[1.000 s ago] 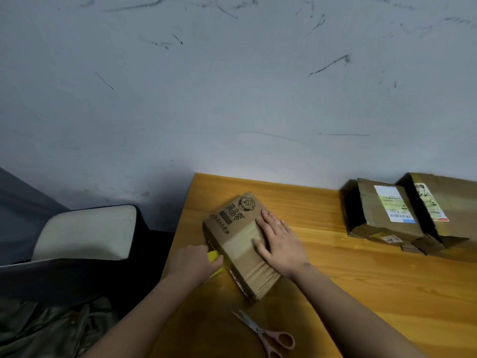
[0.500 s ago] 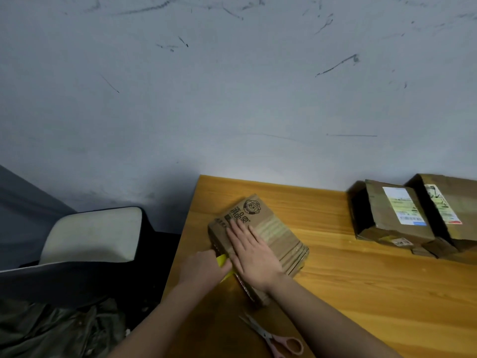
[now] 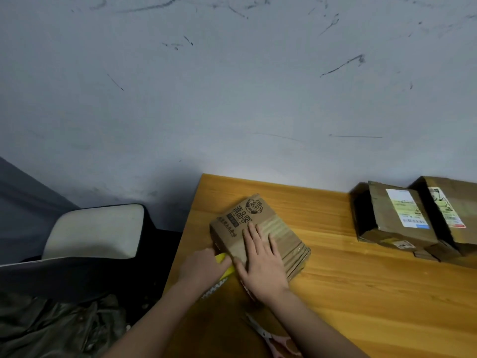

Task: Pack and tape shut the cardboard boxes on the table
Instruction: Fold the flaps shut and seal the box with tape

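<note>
A small printed cardboard box (image 3: 247, 215) lies near the left edge of the wooden table (image 3: 361, 293). My right hand (image 3: 263, 259) rests flat on its top, fingers spread, pressing it down. My left hand (image 3: 204, 267) sits against the box's near-left side, gripping a yellow tape dispenser (image 3: 225, 264) whose toothed edge shows just below the hand. A band of tape runs across the box top under my right hand.
Two more cardboard boxes with shipping labels (image 3: 395, 218) (image 3: 449, 213) stand at the back right against the wall. Pink-handled scissors (image 3: 273, 339) lie on the table near my right forearm. A white-cushioned chair (image 3: 95, 231) stands left of the table.
My right hand slid from the box's right part toward its left end and stayed flat on top. My left hand with the dispenser kept its place beside the box.
</note>
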Demonstrator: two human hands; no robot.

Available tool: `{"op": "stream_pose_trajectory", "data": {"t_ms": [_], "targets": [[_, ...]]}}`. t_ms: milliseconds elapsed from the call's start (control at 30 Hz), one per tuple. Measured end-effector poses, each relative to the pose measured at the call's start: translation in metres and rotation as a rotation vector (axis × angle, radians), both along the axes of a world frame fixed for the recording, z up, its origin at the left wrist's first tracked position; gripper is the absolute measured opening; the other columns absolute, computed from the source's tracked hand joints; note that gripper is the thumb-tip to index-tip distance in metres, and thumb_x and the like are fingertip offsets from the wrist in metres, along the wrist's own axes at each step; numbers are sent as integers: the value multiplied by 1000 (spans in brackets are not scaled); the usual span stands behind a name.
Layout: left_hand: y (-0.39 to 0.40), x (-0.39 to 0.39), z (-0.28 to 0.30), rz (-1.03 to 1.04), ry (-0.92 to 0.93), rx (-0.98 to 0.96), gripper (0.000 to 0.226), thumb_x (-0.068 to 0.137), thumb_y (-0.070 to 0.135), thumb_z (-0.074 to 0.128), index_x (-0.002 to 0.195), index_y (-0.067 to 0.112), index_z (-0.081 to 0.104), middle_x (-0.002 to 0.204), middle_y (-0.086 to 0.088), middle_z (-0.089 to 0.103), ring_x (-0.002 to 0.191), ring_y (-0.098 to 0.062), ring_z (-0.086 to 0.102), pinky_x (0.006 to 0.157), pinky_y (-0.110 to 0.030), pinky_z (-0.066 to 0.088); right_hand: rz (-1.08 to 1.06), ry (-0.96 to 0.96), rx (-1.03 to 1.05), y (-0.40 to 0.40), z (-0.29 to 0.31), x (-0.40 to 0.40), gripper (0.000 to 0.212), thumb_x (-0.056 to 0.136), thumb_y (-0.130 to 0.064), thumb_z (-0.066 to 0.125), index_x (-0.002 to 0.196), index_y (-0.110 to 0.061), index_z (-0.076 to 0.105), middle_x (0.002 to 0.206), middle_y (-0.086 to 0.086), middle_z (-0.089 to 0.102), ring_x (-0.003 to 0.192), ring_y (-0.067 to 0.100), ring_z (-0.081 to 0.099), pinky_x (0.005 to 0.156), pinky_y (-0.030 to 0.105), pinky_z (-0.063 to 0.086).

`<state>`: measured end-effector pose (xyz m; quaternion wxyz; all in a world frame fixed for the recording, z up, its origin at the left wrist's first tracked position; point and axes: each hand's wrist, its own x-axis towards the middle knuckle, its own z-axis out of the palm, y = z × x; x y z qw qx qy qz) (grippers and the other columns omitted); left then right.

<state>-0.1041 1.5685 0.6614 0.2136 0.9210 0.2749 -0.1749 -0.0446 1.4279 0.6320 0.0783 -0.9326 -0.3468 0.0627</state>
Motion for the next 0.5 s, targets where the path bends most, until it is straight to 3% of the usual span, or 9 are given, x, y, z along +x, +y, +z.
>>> {"op": "stream_pose_trajectory", "data": {"t_ms": [133,233,333,400,500], "targets": [[0,0,-3,20,-14,-11,45,90,54,41,97,17,65,92,-2,66,81,-20,60,71,-29,48,-10,-53,-77,-3,-5,3,79,83,-63,38,144,-13,43,154,5,33,142,29,29,108,53,19],[1,-1,-6,25,-24,-29,45,89,55,41,95,18,65,93,-3,67,80,-21,60,71,-29,47,-5,-36,-129,1,-3,5,78,82,-62,36,140,-11,48,150,10,41,137,35,38,107,60,33],[3,3,-1,21,-26,-50,46,90,56,41,94,17,65,94,-4,66,84,-22,61,73,-31,49,11,15,-228,4,4,11,72,84,-54,30,134,-9,56,143,17,48,129,42,46,95,65,42],[3,9,12,-3,-34,-11,49,91,58,40,96,16,64,96,-4,66,85,-21,61,74,-31,50,32,21,-190,8,12,17,74,87,-51,20,141,-9,46,150,19,38,135,46,37,101,65,36],[7,23,47,-77,-26,124,54,91,62,38,98,15,62,95,-2,63,80,-18,55,69,-28,46,33,141,-117,7,31,24,66,98,-48,16,155,-14,9,161,14,1,147,39,4,118,55,12]]}}
